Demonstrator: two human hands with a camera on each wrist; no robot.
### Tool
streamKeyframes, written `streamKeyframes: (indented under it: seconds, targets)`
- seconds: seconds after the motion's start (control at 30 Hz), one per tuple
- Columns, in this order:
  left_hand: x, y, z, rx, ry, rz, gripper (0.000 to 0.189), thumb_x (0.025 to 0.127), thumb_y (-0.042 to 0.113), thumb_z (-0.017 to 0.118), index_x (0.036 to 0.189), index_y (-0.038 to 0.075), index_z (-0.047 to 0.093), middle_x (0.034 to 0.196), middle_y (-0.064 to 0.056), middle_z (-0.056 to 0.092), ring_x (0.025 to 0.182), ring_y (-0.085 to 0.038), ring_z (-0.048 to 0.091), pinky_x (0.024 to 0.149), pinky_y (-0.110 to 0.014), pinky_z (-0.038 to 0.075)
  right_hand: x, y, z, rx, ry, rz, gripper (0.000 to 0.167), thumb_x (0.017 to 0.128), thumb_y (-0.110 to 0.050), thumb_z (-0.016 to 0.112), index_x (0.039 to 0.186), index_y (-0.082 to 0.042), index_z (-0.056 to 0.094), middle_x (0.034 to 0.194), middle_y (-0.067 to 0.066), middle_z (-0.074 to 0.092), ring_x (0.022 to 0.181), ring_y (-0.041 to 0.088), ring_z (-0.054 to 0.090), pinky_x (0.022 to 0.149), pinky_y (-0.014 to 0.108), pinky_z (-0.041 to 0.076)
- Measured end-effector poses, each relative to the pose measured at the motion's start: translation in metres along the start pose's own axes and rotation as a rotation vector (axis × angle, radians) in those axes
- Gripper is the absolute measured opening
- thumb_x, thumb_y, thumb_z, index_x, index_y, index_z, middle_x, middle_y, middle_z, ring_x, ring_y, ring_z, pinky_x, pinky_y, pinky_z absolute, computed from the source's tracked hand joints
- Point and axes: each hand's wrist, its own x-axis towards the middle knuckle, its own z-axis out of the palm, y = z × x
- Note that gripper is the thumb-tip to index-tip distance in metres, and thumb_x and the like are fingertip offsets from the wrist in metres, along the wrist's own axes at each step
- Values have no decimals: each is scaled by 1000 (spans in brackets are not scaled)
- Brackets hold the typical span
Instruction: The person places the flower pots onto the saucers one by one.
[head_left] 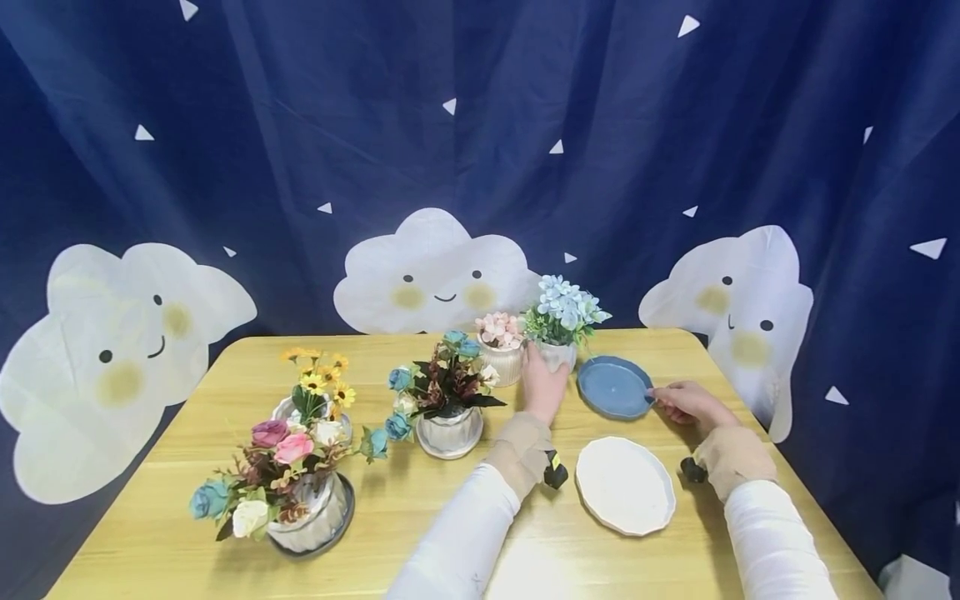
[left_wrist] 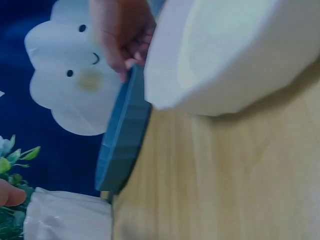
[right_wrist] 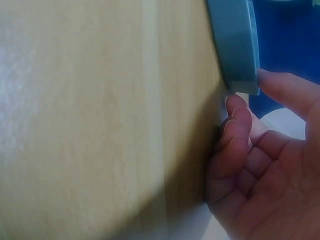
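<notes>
My left hand (head_left: 545, 385) grips a small white pot (head_left: 557, 356) of light blue flowers (head_left: 567, 303) at the back of the table. Its thumb shows beside the leaves at the left edge of the left wrist view, just off the white pot (left_wrist: 70, 215); the other fingers are largely hidden. At the right, my right hand (head_left: 693, 403) pinches the near right rim of a blue plate (head_left: 615, 387). In the right wrist view the thumb presses the rim of the blue plate (right_wrist: 235, 42), with the other fingers curled below. The plate's far side lies close beside the pot.
A white scalloped plate (head_left: 626, 486) lies between my forearms. Pink flowers in a ribbed pot (head_left: 501, 363) stand left of my left hand. Further left are a pot with blue roses (head_left: 450, 432), yellow flowers (head_left: 322, 379), and a mixed-rose pot (head_left: 311, 517) on a dark saucer (head_left: 347, 508).
</notes>
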Motion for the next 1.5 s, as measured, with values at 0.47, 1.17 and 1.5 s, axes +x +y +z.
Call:
streamKeyframes:
  seconds: [0.47,1.17,1.5]
  targets:
    - [0,9,22,44,105,15,83,77,19,76,141,-11,32,147,-23,30,131,-34,38,109,-36,34,-1,-3,-1,33,-2,29,29,95,-27,56,69,-13,54,58,-8,45,54,6,44,50,19,38]
    - [31,8,36,282,196,16,79,75,44,76,131,-5,50,140,-19,41,118,-33,50,94,-43,46,3,-2,2,35,39,36,27,94,-28,58,72,-11,55,59,-7,47,54,6,45,51,19,40]
    - [42,0,40,329,165,-8,81,73,52,75,131,0,53,137,-16,47,117,-29,53,97,-38,46,3,0,3,22,48,27,28,94,-27,57,71,-11,55,58,-7,46,53,6,44,49,19,39]
